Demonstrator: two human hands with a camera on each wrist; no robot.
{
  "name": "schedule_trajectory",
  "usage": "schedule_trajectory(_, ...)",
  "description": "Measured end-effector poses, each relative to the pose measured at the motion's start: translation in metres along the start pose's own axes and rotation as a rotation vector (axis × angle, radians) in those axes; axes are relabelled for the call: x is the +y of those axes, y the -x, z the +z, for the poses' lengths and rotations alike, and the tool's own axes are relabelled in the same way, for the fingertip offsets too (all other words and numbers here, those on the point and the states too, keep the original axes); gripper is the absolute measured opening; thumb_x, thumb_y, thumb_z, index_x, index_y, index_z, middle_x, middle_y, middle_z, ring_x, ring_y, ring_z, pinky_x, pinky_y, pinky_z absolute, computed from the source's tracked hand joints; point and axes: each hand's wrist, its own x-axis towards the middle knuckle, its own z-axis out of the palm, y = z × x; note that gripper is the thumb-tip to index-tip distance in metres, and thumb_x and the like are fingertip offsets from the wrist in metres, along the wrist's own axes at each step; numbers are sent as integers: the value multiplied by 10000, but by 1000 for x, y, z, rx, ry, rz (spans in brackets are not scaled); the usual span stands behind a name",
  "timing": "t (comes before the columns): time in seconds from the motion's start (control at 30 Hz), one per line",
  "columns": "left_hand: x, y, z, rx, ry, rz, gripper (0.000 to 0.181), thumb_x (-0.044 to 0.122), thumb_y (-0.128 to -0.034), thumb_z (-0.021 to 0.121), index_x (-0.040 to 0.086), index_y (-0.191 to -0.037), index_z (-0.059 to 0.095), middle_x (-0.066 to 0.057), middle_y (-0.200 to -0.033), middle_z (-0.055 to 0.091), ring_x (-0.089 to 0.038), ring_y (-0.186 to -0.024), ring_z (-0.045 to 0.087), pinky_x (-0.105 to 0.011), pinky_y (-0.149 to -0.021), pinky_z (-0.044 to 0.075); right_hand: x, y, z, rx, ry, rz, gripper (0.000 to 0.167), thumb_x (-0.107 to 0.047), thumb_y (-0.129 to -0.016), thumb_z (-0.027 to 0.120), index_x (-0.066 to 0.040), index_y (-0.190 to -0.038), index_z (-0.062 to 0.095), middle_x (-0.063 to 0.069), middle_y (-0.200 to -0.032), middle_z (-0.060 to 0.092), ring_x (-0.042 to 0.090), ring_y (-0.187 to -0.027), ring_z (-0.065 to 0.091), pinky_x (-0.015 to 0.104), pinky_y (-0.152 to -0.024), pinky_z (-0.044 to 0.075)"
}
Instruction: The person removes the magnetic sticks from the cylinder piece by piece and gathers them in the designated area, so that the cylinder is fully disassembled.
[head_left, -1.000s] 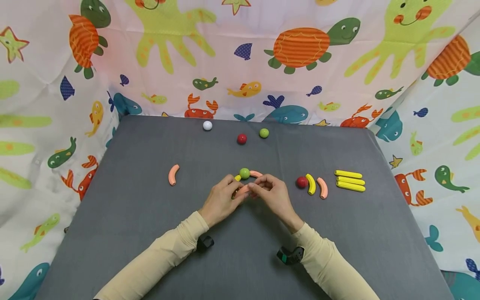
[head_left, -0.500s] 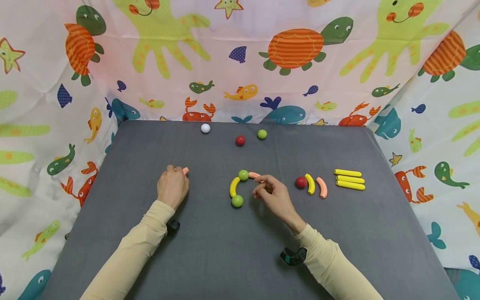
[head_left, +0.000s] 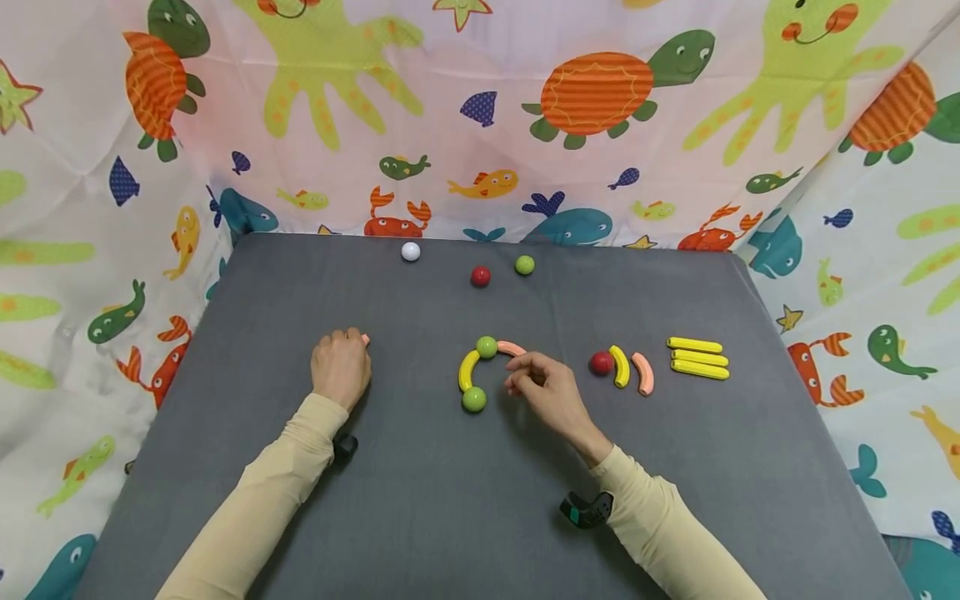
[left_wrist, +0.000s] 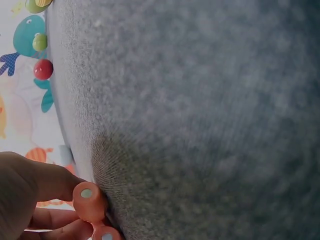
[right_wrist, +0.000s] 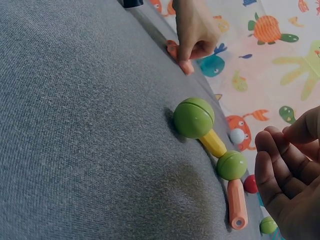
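At the left of the table, my left hand point(head_left: 341, 368) pinches a salmon curved magnetic rod point(left_wrist: 90, 202), its pale round magnet facing the left wrist camera. In the head view the hand hides most of it, and I cannot tell whether a second rod lies there. My right hand point(head_left: 550, 396) hovers with loosely curled fingers and nothing in them. Just beyond its fingertips is a joined chain: a green ball point(head_left: 474, 400), a yellow curved rod point(head_left: 467, 372), another green ball point(head_left: 487, 347) and a salmon curved rod point(right_wrist: 237, 205).
Right of the chain lie a red ball point(head_left: 602, 362), a yellow curved rod point(head_left: 620, 367), a salmon curved rod point(head_left: 642, 374) and several straight yellow rods point(head_left: 699, 358). A white ball point(head_left: 410, 252), a red ball point(head_left: 481, 276) and a green ball point(head_left: 524, 264) sit at the back.
My left hand has moved from the chain, where both hands held a salmon rod, to the left side of the table. The right hand stays near the chain, its fingers now without the rod.
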Motion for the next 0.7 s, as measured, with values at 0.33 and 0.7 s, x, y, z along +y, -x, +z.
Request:
schedule_trajectory(0.33,22,-6,-8,-93,190,276,52,25,-856,684,-17,-869,657,-159,-799,635,-317,-701,613,-420,-648,517,3,1,3,0,166,-101,151,-56,-936,589,-31,-1037,698,95,-885,717,112,-725,633,236,-669,524)
schedule_trajectory(0.7,76,-4,2,-338,386,701,227,31,-901,674,94,-1115,719,-35,-1137,669,-200,-1014,648,-335,-875,536,12,6,43,9,619,-485,243,-230,-840,782,-118,-1039,699,31,-955,619,129,-777,588,283,-655,509)
